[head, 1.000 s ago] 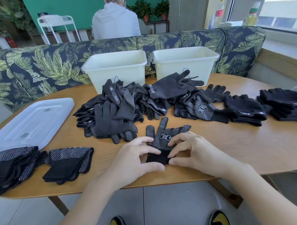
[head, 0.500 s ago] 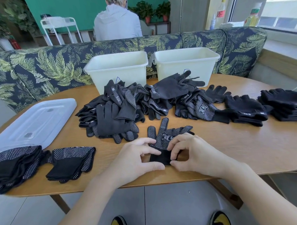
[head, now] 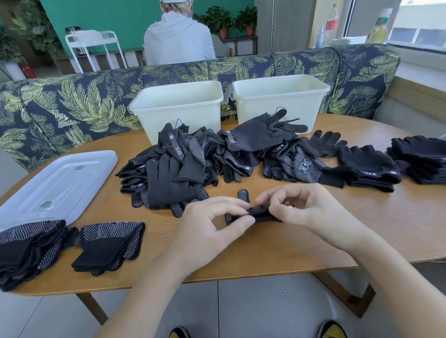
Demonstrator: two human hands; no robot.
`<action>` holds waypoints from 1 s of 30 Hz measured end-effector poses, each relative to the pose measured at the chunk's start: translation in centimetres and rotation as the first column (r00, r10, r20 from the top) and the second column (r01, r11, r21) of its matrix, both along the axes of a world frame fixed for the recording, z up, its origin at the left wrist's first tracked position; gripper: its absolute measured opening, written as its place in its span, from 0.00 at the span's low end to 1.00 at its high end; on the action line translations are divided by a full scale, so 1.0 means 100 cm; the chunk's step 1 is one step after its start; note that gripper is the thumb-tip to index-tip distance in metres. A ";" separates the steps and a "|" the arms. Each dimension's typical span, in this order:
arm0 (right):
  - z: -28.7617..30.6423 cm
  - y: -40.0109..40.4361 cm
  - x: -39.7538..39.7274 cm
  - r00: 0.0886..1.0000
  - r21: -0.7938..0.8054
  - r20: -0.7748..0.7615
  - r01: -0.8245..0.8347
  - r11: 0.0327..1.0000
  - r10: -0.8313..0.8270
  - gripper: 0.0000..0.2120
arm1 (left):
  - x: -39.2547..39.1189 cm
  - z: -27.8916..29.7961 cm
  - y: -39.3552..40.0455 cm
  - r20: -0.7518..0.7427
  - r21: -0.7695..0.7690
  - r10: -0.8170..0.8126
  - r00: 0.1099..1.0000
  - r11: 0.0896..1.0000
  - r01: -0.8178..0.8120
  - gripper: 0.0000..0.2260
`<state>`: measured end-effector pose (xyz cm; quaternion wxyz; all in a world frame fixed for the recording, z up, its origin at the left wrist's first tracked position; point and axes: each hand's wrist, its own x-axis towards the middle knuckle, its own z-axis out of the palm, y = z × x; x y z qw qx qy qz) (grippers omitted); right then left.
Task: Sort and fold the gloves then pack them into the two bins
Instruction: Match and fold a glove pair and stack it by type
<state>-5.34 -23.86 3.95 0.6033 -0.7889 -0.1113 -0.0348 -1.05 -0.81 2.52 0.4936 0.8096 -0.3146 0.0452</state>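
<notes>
- Left hand: thumb and forefinger pinch the near-left end of a black dotted glove, just above the wooden surface.
- Right hand: fingers curled round the same glove's right end, pinching it; the glove is bunched between both hands, one dotted fingertip poking up behind.
- Loose heap of gloves lies centre-left, just beyond the hands; a second heap spreads to the right of it, one glove draped on top.
- Two pale bins stand side by side at the far edge: left bin, right bin. Both are touched by the heaps in front; contents not visible.
- Folded dark gloves and a taller folded stack sit far right.
- Folded dotted gloves and a bigger dotted stack sit near left.
- Clear lid lies flat beyond those stacks.
</notes>
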 end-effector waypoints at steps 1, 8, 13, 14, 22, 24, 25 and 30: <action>0.002 -0.001 0.001 1.000 0.073 -0.007 -0.011 0.997 0.012 0.08 | -0.001 0.005 -0.002 -0.022 -0.046 -0.001 1.000 0.999 0.000 0.01; 0.002 -0.002 0.002 0.967 0.297 -0.065 -0.216 0.930 0.246 0.18 | 0.005 0.047 -0.016 -0.055 -0.268 -0.051 0.997 0.963 0.034 0.04; -0.001 -0.005 -0.001 0.923 0.397 -0.163 -0.263 0.879 0.349 0.21 | 0.007 0.060 -0.020 -0.070 -0.273 -0.033 0.997 0.962 0.012 0.06; -0.002 -0.007 -0.001 0.919 0.396 -0.179 -0.259 0.881 0.351 0.20 | 0.010 0.058 -0.020 -0.090 -0.255 -0.026 0.996 0.967 0.002 0.05; -0.023 -0.018 0.013 0.923 -0.037 -0.378 0.061 0.997 -0.070 0.07 | 0.054 -0.004 -0.032 -0.264 0.102 0.139 0.954 0.988 -0.116 0.06; -0.028 -0.020 0.018 0.925 -0.212 -0.314 0.150 0.966 -0.213 0.07 | 0.057 -0.011 -0.034 -0.301 0.197 0.149 0.942 0.976 -0.091 0.15; -0.029 -0.021 0.019 0.927 -0.294 -0.267 0.181 0.939 -0.262 0.06 | 0.058 -0.012 -0.035 -0.295 0.219 0.151 0.944 0.972 -0.087 0.17; -0.030 -0.030 0.021 0.929 -0.411 -0.117 0.276 0.869 -0.350 0.05 | 0.061 -0.012 -0.040 -0.214 0.277 0.192 0.958 0.952 -0.129 0.19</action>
